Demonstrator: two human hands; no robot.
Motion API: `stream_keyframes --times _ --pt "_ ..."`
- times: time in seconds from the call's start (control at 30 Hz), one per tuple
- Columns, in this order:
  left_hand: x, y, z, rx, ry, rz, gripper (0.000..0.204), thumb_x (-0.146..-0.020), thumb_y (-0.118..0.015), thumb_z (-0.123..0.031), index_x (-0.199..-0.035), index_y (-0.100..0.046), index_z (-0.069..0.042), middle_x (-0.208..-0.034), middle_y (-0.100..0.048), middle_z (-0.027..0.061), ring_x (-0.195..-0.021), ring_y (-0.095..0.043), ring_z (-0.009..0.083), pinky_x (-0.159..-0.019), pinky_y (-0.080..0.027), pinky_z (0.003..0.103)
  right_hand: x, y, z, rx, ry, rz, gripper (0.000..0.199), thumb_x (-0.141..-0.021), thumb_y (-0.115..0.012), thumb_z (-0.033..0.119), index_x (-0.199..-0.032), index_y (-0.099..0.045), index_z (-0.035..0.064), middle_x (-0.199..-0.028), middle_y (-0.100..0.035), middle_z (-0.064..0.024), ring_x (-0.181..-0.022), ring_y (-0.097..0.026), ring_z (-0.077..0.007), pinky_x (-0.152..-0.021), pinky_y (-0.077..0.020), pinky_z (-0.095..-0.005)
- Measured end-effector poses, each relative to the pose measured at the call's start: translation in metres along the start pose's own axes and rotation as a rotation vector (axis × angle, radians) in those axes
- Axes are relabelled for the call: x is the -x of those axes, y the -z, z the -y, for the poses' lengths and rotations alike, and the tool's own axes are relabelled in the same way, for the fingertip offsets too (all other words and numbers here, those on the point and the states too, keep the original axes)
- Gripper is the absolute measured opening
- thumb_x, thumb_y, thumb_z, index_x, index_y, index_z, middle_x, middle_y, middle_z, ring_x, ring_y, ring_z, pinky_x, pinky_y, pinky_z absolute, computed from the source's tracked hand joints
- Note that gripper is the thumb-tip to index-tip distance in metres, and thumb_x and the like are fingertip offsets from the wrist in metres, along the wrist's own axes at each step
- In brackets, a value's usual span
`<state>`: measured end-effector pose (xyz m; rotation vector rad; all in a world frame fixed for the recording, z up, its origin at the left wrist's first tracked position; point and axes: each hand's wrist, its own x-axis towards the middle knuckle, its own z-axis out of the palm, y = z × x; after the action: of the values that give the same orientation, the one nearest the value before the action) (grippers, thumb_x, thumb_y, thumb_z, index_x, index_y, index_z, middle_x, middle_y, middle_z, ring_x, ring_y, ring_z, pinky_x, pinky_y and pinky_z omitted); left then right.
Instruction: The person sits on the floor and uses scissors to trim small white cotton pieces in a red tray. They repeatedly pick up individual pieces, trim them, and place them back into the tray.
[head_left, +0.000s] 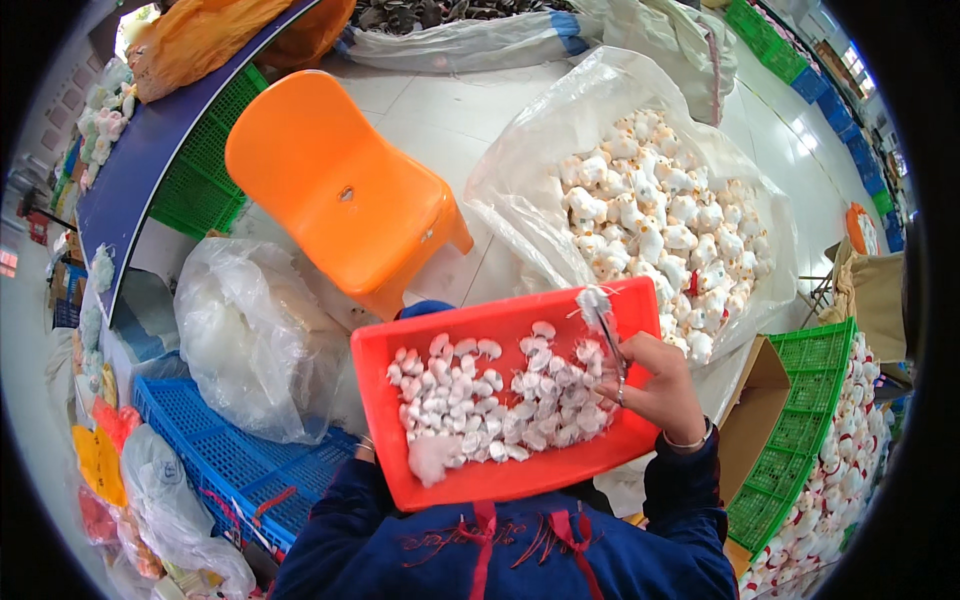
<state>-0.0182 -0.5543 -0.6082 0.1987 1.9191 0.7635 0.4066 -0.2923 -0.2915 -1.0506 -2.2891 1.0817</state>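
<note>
On the person's lap rests a red plastic tray (400, 440) filled with small white stuffed pieces (500, 400). Right hand (655, 390) is closed on metal tweezers (608, 335), whose tips are pinched on a tuft of white stuffing (592, 298) above the tray's far rim. Left hand is hidden under the tray's near-left edge; its grip cannot be determined. Stuffing appears light, soft and compressible, likely to shed fibres; grasp it mid-tuft. Beyond lies a clear bag of plush toys (650, 210).
</note>
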Motion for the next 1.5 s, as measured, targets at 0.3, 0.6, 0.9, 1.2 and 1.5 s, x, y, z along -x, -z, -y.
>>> stream_keyframes --times 0.3,0.6,0.9,1.2,1.5 --pt "-0.013 -0.052 0.048 -0.243 0.277 0.163 0.021 -0.102 -0.060 -0.026 -0.098 -0.067 -0.006 -0.079 -0.063 -0.0005 -0.057 -0.050 0.0071 -0.052 -0.038 0.023 -0.067 0.023 -0.020 0.014 -0.114 0.054 0.039 -0.070 -0.091 0.019 -0.105 -0.077 0.0076 -0.080 -0.066 -0.0054 -0.074 -0.064 -0.0215 -0.068 -0.0490 -0.0320" --pt "-0.012 -0.044 0.054 -0.248 0.306 0.185 0.020 -0.103 -0.061 -0.025 -0.101 -0.068 -0.007 -0.082 -0.064 -0.0008 -0.060 -0.050 0.0070 -0.053 -0.039 0.023 -0.103 0.019 -0.020 0.015 -0.034 -0.006 0.030 -0.071 -0.090 0.017 -0.091 -0.071 0.0066 -0.078 -0.067 -0.0048 -0.074 -0.064 -0.0208 -0.068 -0.0496 -0.0322" --pt "-0.039 -0.005 0.017 0.169 0.057 -0.012 0.020 -0.103 -0.061 -0.025 -0.103 -0.070 -0.007 -0.085 -0.065 -0.0011 -0.062 -0.051 0.0070 -0.055 -0.041 0.023 -0.056 -0.004 0.027 0.074 0.141 0.039 0.032 -0.075 -0.089 0.016 -0.092 -0.066 0.0022 -0.077 -0.061 -0.0068 -0.068 -0.059 -0.0204 -0.064 -0.0476 -0.0320" --pt "0.193 0.019 -0.243 0.413 -1.037 -0.086 0.024 -0.105 -0.057 -0.021 -0.111 -0.070 -0.002 -0.097 -0.070 0.0023 -0.072 -0.057 0.0044 -0.063 -0.044 0.019 0.018 -0.048 0.049 0.017 0.137 0.190 0.030 -0.077 -0.086 0.020 -0.092 -0.068 0.0017 -0.073 -0.061 -0.0107 -0.071 -0.060 -0.0276 -0.066 -0.0480 -0.0379" --pt "0.242 -0.076 -0.232 0.188 -0.950 0.427 0.016 -0.097 -0.070 -0.009 -0.109 -0.071 0.001 -0.092 -0.068 -0.0014 -0.078 -0.059 0.0029 -0.069 -0.048 0.019 0.052 -0.075 0.043 0.011 0.122 0.095 0.028 -0.075 -0.086 0.019 -0.091 -0.069 0.0042 -0.074 -0.063 -0.0080 -0.072 -0.061 -0.0280 -0.065 -0.0483 -0.0379"
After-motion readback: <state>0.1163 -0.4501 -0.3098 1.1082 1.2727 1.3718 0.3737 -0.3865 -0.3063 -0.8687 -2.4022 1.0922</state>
